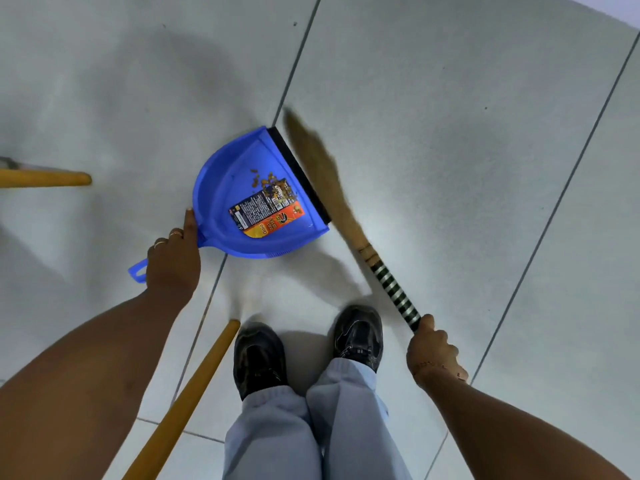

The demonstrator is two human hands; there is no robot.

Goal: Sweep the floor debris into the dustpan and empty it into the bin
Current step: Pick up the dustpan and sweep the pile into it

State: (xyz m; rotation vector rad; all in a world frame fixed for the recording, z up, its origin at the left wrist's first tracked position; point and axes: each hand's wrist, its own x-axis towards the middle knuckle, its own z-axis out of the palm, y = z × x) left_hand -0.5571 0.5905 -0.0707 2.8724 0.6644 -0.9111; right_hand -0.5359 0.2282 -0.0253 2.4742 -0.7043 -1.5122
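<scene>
A blue dustpan [225, 188] lies flat on the grey tiled floor, its black lip facing right. Inside it are a printed snack wrapper [266, 213] and a scatter of small brown crumbs [270, 181]. My left hand [173, 258] grips the dustpan's handle, index finger stretched along the pan's rim. My right hand [434, 348] is closed on the black-and-silver striped handle of a straw broom [322, 168]. The broom's bristles lie along the black lip, blurred by motion.
A yellow wooden stick [183, 403] slants across the floor by my left foot. Another yellow stick end [45, 178] pokes in from the left edge. My black shoes [308, 344] stand just below the dustpan. No bin is in view.
</scene>
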